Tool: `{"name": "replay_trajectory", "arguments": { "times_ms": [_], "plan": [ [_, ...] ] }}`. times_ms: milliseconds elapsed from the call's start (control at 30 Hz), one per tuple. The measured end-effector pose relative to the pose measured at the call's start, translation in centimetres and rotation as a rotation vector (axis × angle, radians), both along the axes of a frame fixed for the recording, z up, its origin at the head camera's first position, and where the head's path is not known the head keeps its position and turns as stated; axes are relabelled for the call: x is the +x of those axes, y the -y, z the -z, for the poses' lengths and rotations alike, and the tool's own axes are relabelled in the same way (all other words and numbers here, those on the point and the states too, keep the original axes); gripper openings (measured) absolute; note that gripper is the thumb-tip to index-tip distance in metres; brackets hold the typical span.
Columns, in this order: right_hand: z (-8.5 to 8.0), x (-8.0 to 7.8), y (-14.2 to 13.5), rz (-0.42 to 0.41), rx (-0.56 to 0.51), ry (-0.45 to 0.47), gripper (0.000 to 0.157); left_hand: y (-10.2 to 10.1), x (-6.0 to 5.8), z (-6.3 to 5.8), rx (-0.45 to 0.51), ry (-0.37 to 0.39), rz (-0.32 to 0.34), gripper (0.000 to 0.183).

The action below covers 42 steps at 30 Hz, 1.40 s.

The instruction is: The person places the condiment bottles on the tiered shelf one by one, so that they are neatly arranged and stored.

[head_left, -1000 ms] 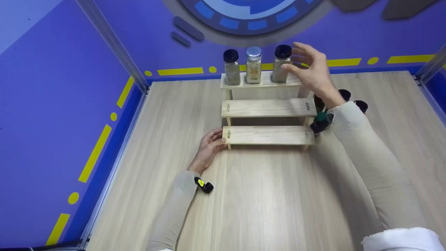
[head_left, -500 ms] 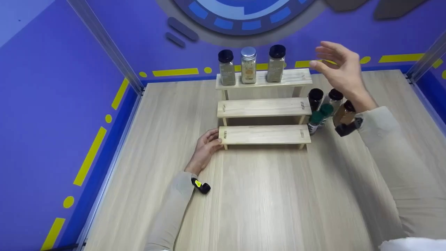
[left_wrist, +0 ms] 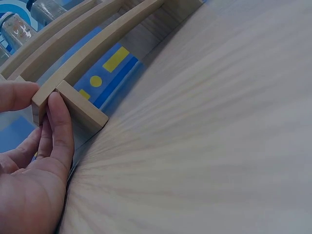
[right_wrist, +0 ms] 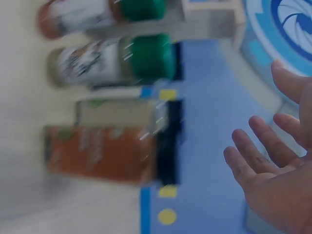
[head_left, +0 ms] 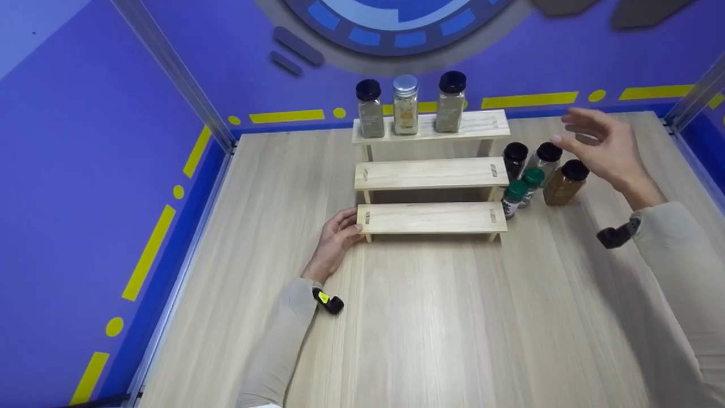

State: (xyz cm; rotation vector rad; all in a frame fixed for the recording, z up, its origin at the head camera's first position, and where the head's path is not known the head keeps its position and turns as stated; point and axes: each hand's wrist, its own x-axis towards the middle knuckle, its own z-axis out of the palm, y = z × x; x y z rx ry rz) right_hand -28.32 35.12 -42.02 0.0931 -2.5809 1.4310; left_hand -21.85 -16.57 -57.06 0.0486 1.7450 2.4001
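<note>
A three-step wooden spice rack stands on the table. My left hand pinches the left end of its lowest step, thumb on top and fingers underneath, as the left wrist view shows. My right hand is in the air with relaxed fingers and nothing in it, just right of the loose spice jars. Closest to it are a black-capped jar of brown spice and a black-capped clear jar. A dark jar and two green-capped jars, one in front and one behind, stand beside the rack.
The rack's top step holds a black-capped jar, a silver-capped jar and another black-capped jar. Nothing stands on the middle step. Blue printed walls enclose the table at the back and sides.
My right hand has drawn away from the right-hand jar on the top step, moving right and then down toward the loose jars. The left hand keeps its grip on the rack.
</note>
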Motion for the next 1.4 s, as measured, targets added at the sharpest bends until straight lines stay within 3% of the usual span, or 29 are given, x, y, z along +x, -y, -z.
{"name": "replay_trajectory", "arguments": {
  "times_ms": [300,500,833,1133,1400],
  "plan": [
    [3.7,1.8,-3.4,-0.071,0.134,0.123,0.072,-0.1,0.1,-0.1,0.004,0.008,-0.009,0.052],
    [5.3,2.2,-4.7,-0.121,0.156,0.154,0.072,-0.1,-0.2,0.0,0.010,0.005,-0.004,0.051],
    [7.2,2.1,-5.6,-0.136,0.162,0.185,0.078,-0.1,-0.2,0.1,0.003,0.014,-0.005,0.052],
    [8.9,2.2,-5.9,-0.144,0.142,0.153,0.063,-0.1,0.0,0.1,0.001,0.012,0.000,0.053],
    [8.5,1.8,-5.7,-0.124,0.116,0.058,0.055,0.0,-0.1,0.1,0.000,0.013,-0.008,0.052]
  ]
}}
